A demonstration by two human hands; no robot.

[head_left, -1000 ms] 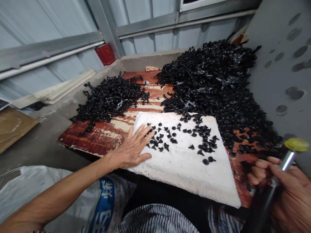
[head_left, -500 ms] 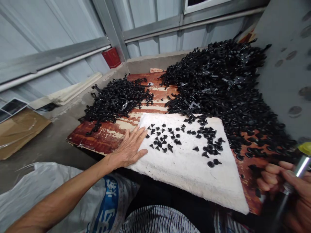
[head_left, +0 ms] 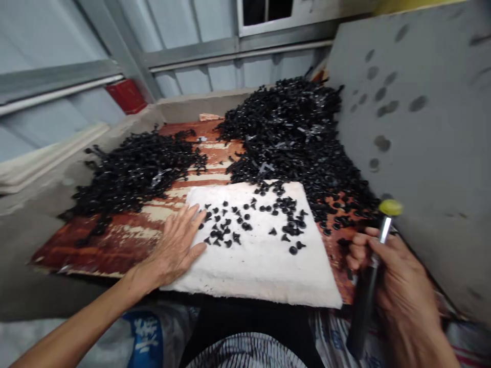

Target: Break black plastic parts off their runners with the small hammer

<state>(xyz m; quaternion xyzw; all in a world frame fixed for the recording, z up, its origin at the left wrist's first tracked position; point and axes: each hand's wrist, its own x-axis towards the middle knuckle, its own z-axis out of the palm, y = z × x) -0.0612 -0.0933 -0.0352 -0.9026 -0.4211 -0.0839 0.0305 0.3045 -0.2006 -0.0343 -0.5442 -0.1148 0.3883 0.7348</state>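
My left hand point(head_left: 178, 245) lies flat with fingers spread on the left edge of a white padded cloth point(head_left: 249, 271). Just beyond its fingertips, small black mushroom-shaped pieces point(head_left: 220, 232) are scattered over the cloth, with a denser cluster point(head_left: 293, 220) on its right side. To the right of the cloth, my right hand point(head_left: 399, 276) is closed around a hand tool point(head_left: 383, 232) with a yellow tip, a metal shaft and a black handle. The tool tilts with its yellow end up. Whether the curled fingertips also hold a small black piece, I cannot make out.
A large heap of black parts point(head_left: 287, 133) covers the back right of the worn red board point(head_left: 126, 240), and a smaller heap point(head_left: 130, 168) lies at left. A grey spotted panel point(head_left: 422, 153) stands at right. Behind rises a corrugated metal wall point(head_left: 180, 25); a white sack point(head_left: 103, 337) lies below.
The view has swung to the right, so everything appears further left and more of the right hand and its tool shows. My left hand stays flat at the cloth's left edge.
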